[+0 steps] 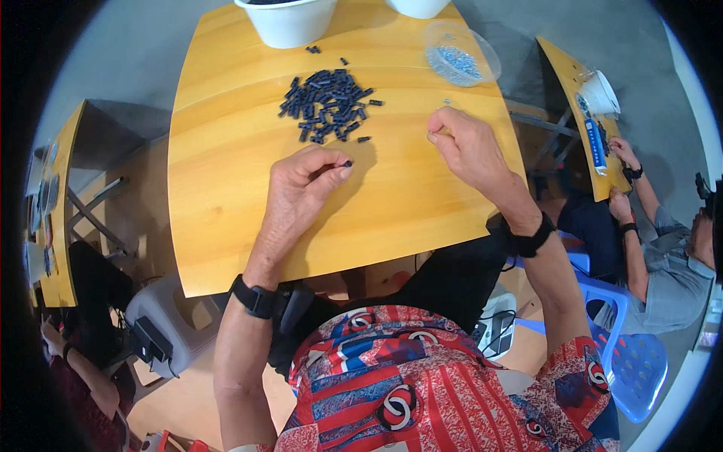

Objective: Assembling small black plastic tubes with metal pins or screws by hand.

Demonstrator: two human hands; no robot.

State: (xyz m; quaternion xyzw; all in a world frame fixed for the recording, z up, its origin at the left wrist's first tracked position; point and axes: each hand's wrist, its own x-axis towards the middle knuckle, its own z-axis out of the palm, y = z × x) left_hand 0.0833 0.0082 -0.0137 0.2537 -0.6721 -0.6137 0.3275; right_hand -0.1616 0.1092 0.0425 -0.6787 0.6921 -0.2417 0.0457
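Thumb and forefinger of my left hand [297, 184] pinch a small black plastic piece [347, 163], just in front of a loose pile of similar short black pieces [327, 102] on the table. My right hand [473, 149] hovers over the right part of the table, fingertips pressed together. Whatever they hold, if anything, is too small to make out. Beyond it stands a round clear plastic dish [486, 64] with many tiny shiny bits [458, 62] in it. One tiny bit [446, 101] lies on the wood between the dish and my right hand.
The yellow wooden table [226, 203] carries a white tub [290, 26] with dark contents at the far edge, and another white container [419, 6] beside it. On the right a person in grey [674, 264] works at another table [565, 83]; part of another person [90, 377] shows at left.
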